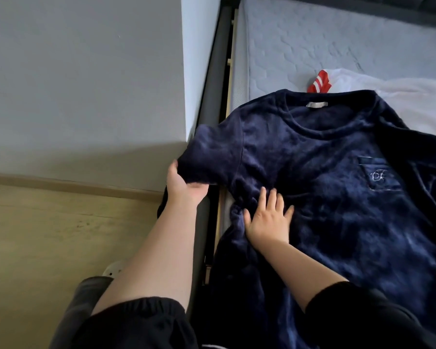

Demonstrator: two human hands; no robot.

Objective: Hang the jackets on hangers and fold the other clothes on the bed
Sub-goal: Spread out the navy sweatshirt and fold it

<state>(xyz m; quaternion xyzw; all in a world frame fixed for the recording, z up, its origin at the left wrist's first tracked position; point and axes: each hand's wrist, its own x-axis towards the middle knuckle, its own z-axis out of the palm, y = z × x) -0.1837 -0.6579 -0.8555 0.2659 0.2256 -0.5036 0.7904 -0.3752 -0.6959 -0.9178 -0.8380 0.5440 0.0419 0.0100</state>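
My left hand is closed around the end of the near sleeve of a navy fleece top, thumb over the fabric, holding that sleeve out past the bed's edge above the dark bed frame. My right hand lies flat on the top's body, fingers spread, palm down, pinning the cloth just beside the armpit seam; it grips nothing. The top lies front side up on the mattress, neck away from me, hem toward me and partly out of view under my dark sleeves. It looks thick and plush, with a pale label inside the round collar and a chest pocket carrying a small light embroidered mark. The far sleeve runs off the frame's right side, so I cannot tell how it lies. The body is spread but rumpled, with creases gathered near my right hand. Judgement: this piece is at the very start of its fold, laid out with no panel turned in yet; the near sleeve appears to be the first part to fold inward. Beyond the collar lie a red garment with white stripes and a white cloth, both unfolded as far as visible, so they remain to do. No hangers or jackets show here; that part's progress cannot be told.
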